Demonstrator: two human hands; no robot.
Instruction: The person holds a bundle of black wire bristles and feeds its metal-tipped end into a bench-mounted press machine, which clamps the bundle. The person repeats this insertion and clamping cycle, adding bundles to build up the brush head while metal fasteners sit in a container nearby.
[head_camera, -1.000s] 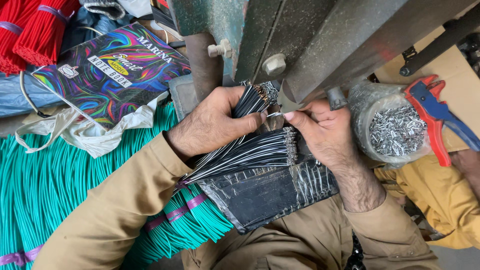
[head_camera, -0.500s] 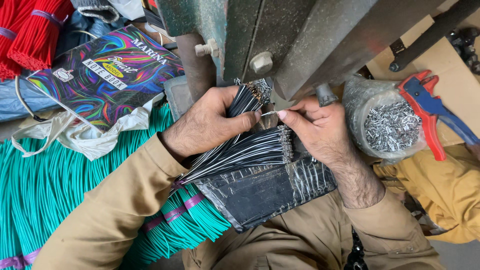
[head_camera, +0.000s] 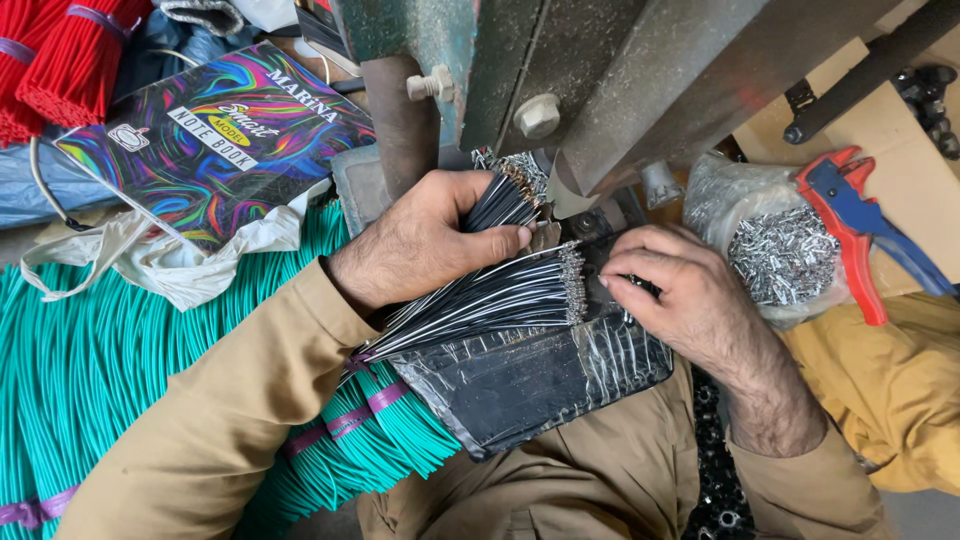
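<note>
Left hand (head_camera: 430, 245) is clamping a bundle of black wires (head_camera: 480, 300) at frame centre, its long axis running lower left to upper right; right hand (head_camera: 680, 295), fingers curled, is resting just beside the wires' metal-tipped ends.

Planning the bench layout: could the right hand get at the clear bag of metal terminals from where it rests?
Probably yes. The right hand lies just beside the clear bag of metal terminals, whose open side faces it, with nothing between them. The red-and-blue crimping pliers sit on the bag's far side.
</note>
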